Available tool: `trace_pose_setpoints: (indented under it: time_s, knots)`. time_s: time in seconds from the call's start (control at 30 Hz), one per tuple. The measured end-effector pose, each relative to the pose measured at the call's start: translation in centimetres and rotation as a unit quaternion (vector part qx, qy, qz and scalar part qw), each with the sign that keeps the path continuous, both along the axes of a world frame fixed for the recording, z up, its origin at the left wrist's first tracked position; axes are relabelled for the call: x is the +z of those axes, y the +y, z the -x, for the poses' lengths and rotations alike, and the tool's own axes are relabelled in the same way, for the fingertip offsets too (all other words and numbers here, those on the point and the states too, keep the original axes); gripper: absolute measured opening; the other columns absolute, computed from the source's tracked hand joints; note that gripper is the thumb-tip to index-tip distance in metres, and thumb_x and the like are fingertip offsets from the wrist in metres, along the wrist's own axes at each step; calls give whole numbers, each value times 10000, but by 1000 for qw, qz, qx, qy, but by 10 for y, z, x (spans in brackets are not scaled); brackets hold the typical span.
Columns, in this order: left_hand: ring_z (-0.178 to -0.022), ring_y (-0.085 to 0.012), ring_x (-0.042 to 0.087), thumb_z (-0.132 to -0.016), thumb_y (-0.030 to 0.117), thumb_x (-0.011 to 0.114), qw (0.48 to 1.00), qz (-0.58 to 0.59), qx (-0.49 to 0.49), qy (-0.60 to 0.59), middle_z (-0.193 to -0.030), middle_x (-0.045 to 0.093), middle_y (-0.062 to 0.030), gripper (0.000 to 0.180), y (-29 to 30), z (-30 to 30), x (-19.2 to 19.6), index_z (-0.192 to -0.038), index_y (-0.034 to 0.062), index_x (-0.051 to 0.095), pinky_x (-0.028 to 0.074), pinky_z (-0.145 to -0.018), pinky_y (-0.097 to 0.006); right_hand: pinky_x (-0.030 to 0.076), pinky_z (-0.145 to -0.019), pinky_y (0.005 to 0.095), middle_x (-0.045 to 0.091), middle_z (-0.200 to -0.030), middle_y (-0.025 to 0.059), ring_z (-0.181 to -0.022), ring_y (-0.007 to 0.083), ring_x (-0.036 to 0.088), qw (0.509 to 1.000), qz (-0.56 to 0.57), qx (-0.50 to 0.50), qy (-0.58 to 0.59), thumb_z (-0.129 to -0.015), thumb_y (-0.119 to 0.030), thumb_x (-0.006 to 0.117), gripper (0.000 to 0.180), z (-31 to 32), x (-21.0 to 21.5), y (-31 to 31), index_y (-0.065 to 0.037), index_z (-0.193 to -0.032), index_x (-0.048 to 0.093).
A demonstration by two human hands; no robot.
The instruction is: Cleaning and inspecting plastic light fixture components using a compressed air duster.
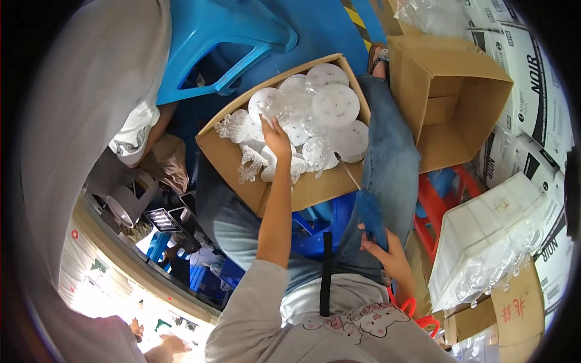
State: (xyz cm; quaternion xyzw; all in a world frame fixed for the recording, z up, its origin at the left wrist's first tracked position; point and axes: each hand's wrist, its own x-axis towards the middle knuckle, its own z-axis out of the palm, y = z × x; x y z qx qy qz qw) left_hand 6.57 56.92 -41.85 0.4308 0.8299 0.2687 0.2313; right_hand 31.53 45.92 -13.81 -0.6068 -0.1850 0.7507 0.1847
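My left hand point(276, 138) reaches over an open cardboard box point(242, 175) on my lap. Its fingers are closed at a small white plastic piece point(266, 119), partly hidden. White round discs with small marks or holes, such as one disc point(336, 105), fill the box along with clear flower-shaped plastic parts point(250, 164). In my right hand point(390, 254), by my right thigh, is a blue power screwdriver point(371, 216). Its long thin bit points up over the box's near right edge, dark tip close to the discs.
A second open box point(448, 115) stands right of my leg. Below it are a red stool point(433, 218) and a white bin point(484, 224) beside clear plastic parts. A red coiled hose point(411, 308) lies at my right side. A blue stool point(224, 36) stands ahead, near another person's arm point(158, 130).
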Motion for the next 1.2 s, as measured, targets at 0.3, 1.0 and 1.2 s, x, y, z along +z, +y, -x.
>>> trace_pose_setpoints:
  time_s: [0.3, 1.0, 1.2]
  knots:
    - [-1159, -262, 414, -879, 298, 448, 663, -107, 249, -697, -1279, 418, -97, 466, -76, 45, 98, -1261, 46, 362, 317, -982, -415, 436, -587, 354, 574, -681, 151, -621, 301, 577, 940, -137, 306, -60, -752, -181, 595, 319, 16, 32, 6, -18, -1013, 514]
    - [-1096, -234, 479, -859, 438, 461, 467, -274, 305, -783, -1209, 490, -66, 535, -223, 55, 92, -1258, 89, 394, 374, -943, -374, 440, -585, 260, 587, -712, 59, -607, 130, 554, 821, -240, 518, -19, -745, -120, 593, 248, 86, 53, -77, -31, -974, 556]
    - [-1157, -241, 417, -851, 480, 439, 426, -288, 320, -796, -1260, 447, -66, 577, -222, 62, 108, -1272, 89, 377, 305, -992, -387, 448, -608, 271, 596, -714, 82, -637, 144, 577, 816, -194, 539, -75, -731, -131, 597, 241, 106, 80, -75, -22, -944, 564]
